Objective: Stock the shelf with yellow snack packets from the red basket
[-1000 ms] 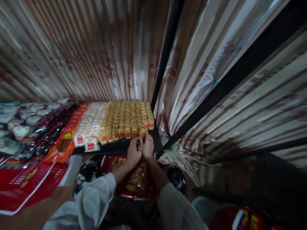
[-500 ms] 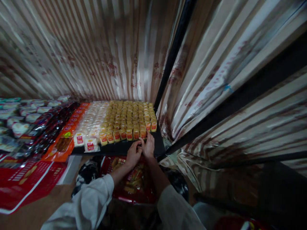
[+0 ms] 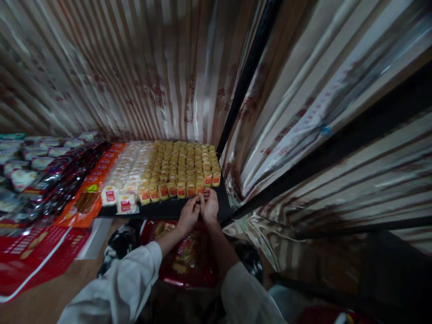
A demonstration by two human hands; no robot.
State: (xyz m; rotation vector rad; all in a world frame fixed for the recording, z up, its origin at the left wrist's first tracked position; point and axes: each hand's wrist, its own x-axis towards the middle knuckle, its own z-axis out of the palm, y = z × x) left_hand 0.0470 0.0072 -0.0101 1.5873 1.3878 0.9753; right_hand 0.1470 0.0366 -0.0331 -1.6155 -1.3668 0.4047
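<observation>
Small yellow block-shaped snack packet in clear film with a red-and-orange label (image 3: pixel 200 182): upright at the near end of its row, in an array of matching yellow packets (image 3: pixel 175 164) on the flat black bench (image 3: pixel 158 209).

Handling, judged by eye: light; film thin, probably slippery; contents likely soft or crumbly, so a hard pinch could crush them. Best hold: the two side faces, thumb against fingers, light pressure. Loose film at the edges looks a poor grip, apt to twist. Neighbours stand close, so side access is tight; front face is freer.

Bare right hand (image 3: pixel 209 206): fingers bent, tips narrowly spaced at the packet's lower front; cannot tell whether they grip it. Bare left hand (image 3: pixel 189 216): just beside, fingers curled in close; anything between them is hidden.

Outward: white film-wrapped packets with red labels (image 3: pixel 125 204) left of the array, then a flat orange plastic pouch (image 3: pixel 72 217). Below the bench edge, a glossy red plastic bag (image 3: pixel 184 284) with yellow packets lying loose.
</observation>
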